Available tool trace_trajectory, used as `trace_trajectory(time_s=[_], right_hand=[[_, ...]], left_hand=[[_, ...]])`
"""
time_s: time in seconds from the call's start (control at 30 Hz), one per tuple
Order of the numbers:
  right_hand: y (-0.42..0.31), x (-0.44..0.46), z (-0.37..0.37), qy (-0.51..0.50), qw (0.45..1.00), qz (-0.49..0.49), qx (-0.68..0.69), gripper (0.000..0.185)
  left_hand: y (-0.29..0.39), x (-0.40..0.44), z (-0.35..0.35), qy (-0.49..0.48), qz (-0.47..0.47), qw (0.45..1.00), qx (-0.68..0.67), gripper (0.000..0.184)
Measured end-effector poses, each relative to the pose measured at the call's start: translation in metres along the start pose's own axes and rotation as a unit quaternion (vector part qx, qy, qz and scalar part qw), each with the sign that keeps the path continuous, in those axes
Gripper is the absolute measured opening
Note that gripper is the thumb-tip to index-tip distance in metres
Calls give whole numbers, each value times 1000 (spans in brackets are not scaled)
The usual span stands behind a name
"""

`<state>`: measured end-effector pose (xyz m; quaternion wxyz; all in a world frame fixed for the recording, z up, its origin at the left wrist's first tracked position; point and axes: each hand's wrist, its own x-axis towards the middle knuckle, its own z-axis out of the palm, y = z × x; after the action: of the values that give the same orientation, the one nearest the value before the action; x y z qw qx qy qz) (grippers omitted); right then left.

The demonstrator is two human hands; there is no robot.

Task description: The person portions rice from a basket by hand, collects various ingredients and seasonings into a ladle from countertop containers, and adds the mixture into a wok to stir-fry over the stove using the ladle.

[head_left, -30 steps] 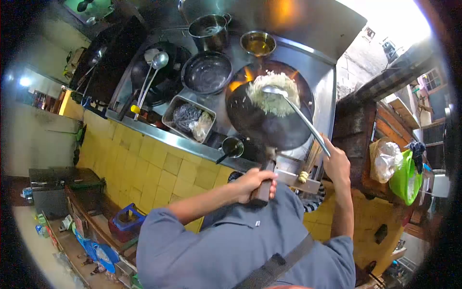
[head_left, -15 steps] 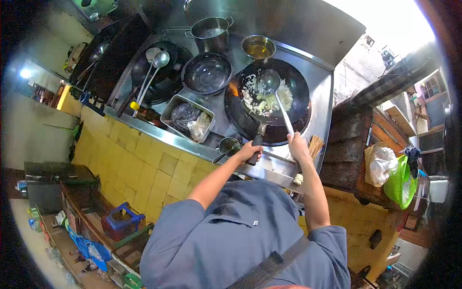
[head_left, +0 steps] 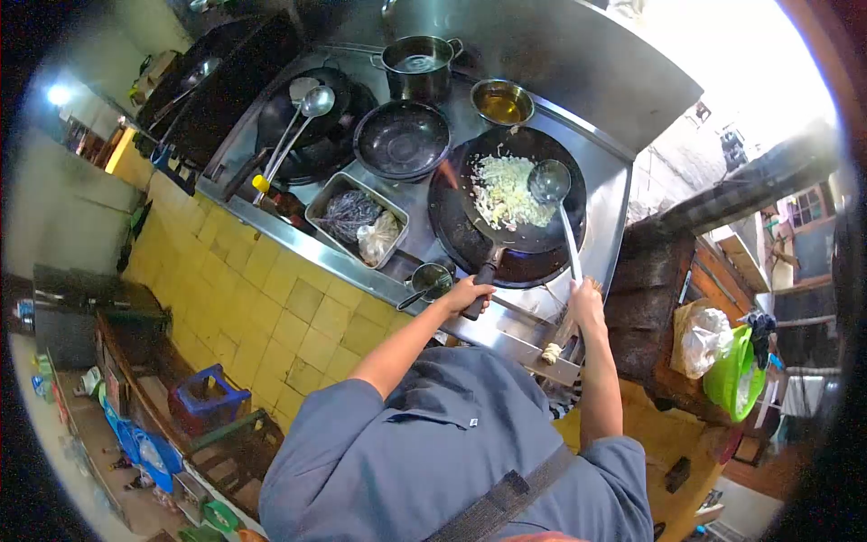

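Note:
My left hand (head_left: 470, 295) is wrapped round the dark handle (head_left: 485, 274) of a black wok (head_left: 483, 154) that sits over the right burner. Pale chopped food (head_left: 506, 191), white and yellowish, lies across the wok's middle. Held in my right hand (head_left: 587, 303) is the long pale handle of a metal ladle (head_left: 549, 182). The ladle's round bowl rests inside the wok, at the right edge of the food. A faint orange flame (head_left: 449, 174) shows at the wok's left side.
Behind the wok stand a bowl of yellow liquid (head_left: 502, 103) and a two-handled pot (head_left: 418, 77). To its left are a dark pan (head_left: 402, 144), a metal tray (head_left: 312, 217) holding bags, and two ladles (head_left: 316, 101). A small dark pot (head_left: 433, 278) sits near my left hand.
The ladle has moved right, from over the food to its right edge. The food now lies gathered more in the middle. Flame beside the wok looks fainter, and the camera view has shifted slightly.

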<state>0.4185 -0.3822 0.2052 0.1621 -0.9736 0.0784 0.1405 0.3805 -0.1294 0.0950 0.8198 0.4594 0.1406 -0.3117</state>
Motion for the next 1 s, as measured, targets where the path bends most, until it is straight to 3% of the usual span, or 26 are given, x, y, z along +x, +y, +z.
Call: trace_trajectory(time_s=[0.1,0.2,0.33,0.37,0.4,0.43,0.47,0.5,0.67,0.73,0.8,0.87,0.93,1.0], right_hand=[[28,-14,27,13,999,-26,32,40],[31,-18,23,-64,997,-44,-6,39],[3,-6,36,-42,994,-92,46,42],[0,0,59,-14,983,-153,102,44],[-5,15,71,-47,991,-92,81,41],[9,48,98,-77,991,-98,44,43],[-33,40,48,-102,987,-21,119,46],[-40,37,35,-73,990,-12,116,47],[4,50,59,26,999,-4,31,48],[7,37,14,-155,981,-95,-62,47],[-30,-18,-68,-190,974,-49,-115,43],[-24,-54,-88,-66,972,-137,-180,37],[-37,-76,-111,-83,965,-135,-209,34],[-45,-87,-127,-100,953,-141,-247,31]], left_hand=[[6,1,-3,2,22,1000,7,17],[3,0,-2,-10,11,1000,23,19],[6,-4,2,-4,23,1000,9,17],[7,-4,3,14,17,999,32,16],[5,-1,-1,-9,5,1000,23,17],[4,-3,-4,-22,-2,1000,19,16],[7,1,-3,-38,-5,999,19,16],[5,2,-2,-17,3,1000,21,16],[8,13,7,35,-19,999,19,14],[7,17,19,76,-46,996,6,16],[17,-6,67,171,-39,983,59,19],[54,-64,126,77,-77,988,-107,17],[80,-97,147,-49,-129,977,-163,14],[82,-96,139,-47,-173,965,-193,13]])
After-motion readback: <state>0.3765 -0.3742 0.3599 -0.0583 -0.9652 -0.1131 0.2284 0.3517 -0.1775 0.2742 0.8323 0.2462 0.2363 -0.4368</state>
